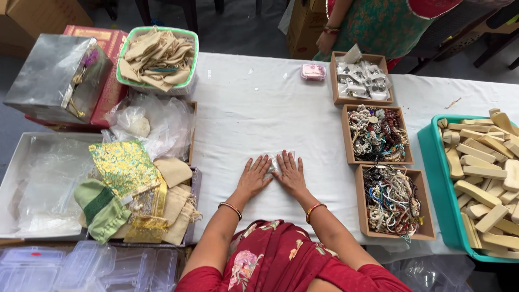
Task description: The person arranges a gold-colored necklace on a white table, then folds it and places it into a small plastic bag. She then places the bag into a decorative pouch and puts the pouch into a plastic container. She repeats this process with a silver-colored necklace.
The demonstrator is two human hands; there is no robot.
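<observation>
My left hand and my right hand lie flat, palms down and fingers spread, side by side on the white tablecloth. Between and under their fingertips lies a small clear plastic pouch, pressed flat against the cloth. Each wrist carries a bangle. Neither hand grips anything.
Three brown trays stand to the right: packets, mixed beads, bead strings. A teal bin of wooden blocks is far right. Cloth pouches, a green basket, plastic bags and boxes fill the left. Another person stands beyond the table.
</observation>
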